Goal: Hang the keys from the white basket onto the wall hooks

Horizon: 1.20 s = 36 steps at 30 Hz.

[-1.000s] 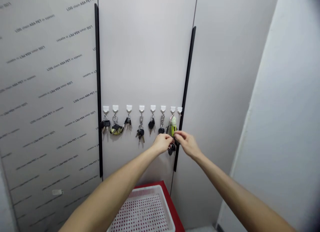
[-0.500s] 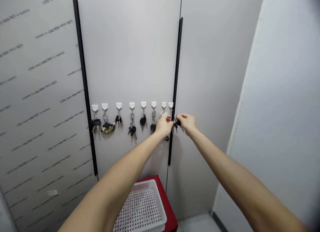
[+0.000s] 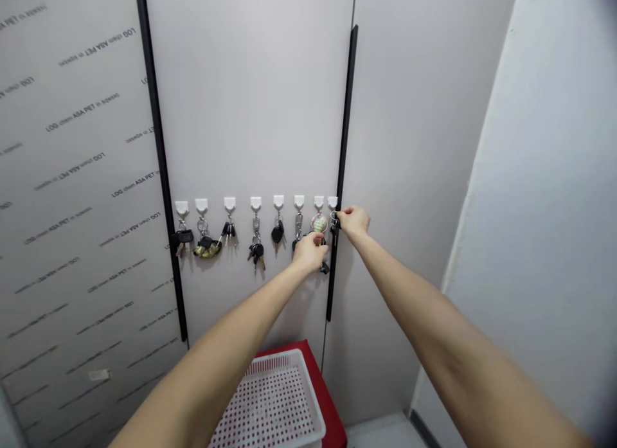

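Head view: A pale door panel [image 3: 250,114] carries a horizontal row of eight white hooks; the rightmost hook [image 3: 332,202] sits at the panel's right edge, beside the black handle [image 3: 344,133]. The right hand [image 3: 355,222] pinches a small key bunch [image 3: 335,229] at its ring, thumb and forefinger closed together. The bunch is directly below the rightmost hook; whether the ring engages it cannot be determined. The left hand [image 3: 310,252] is partly curled in front of keys below the green-and-white charm [image 3: 319,224] on the adjacent hook; its grip cannot be determined. Below, a white basket [image 3: 312,390] rests on a red surface [image 3: 332,406].
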Each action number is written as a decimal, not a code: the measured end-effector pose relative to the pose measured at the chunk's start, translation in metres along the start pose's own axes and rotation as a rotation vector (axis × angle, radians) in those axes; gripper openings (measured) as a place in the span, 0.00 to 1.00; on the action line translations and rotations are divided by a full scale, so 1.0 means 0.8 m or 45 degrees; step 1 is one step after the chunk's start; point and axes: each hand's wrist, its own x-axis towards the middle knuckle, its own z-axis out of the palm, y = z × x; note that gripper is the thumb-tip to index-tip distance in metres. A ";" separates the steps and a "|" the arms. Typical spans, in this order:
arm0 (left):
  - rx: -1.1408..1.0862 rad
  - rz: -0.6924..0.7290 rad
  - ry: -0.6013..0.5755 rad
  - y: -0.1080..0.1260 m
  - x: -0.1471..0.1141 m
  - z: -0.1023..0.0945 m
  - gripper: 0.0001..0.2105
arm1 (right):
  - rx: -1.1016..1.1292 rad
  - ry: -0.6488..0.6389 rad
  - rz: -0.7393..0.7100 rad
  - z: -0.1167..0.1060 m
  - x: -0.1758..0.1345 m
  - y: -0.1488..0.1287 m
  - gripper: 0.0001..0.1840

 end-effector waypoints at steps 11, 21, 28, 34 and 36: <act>-0.032 -0.103 -0.004 -0.037 -0.038 -0.041 0.12 | 0.020 0.021 -0.007 -0.014 -0.034 0.009 0.11; -0.173 -0.594 0.039 -0.151 -0.152 -0.069 0.13 | 0.427 -1.392 0.062 0.006 -0.244 0.059 0.17; -0.407 -0.353 0.079 -0.112 -0.188 -0.119 0.33 | 0.686 -1.369 -0.204 -0.004 -0.286 -0.009 0.38; -0.576 0.149 0.164 -0.007 -0.177 -0.187 0.36 | 1.260 -0.901 -0.382 -0.068 -0.260 -0.107 0.40; -0.591 0.157 0.148 0.005 -0.179 -0.194 0.36 | 1.317 -0.878 -0.384 -0.077 -0.263 -0.117 0.40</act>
